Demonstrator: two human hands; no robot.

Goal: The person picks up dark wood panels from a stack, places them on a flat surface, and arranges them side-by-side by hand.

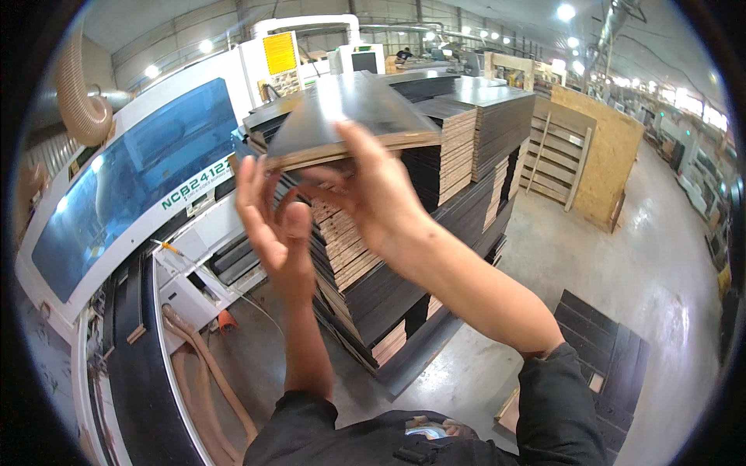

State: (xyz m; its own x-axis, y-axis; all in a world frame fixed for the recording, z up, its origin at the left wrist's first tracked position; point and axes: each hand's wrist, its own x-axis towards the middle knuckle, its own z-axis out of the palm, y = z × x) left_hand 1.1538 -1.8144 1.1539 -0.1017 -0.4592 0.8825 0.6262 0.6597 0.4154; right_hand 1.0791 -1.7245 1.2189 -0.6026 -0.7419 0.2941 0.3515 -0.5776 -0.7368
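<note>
A stack of dark-faced boards [373, 311] with pale chipboard edges stands in front of me. On its top lies a glossy dark panel [346, 105], its bare brown near edge turned toward me. My left hand [272, 225] is raised just below that panel's left corner, fingers spread, holding nothing. Across the middle of the near edge reaches my right hand [373, 186]. Its thumb overlaps the panel's top face in view, and its blurred fingers bend inward below the edge, apart from the thumb. Whether the right hand touches the panel cannot be told.
A white machine [148, 194] with a blue window stands at left, with a dark rail [140, 365] along its front. Hoses [210, 380] lie on the floor beside it. Low right is another dark board stack [614, 365]. A wooden partition [598, 155] stands farther back.
</note>
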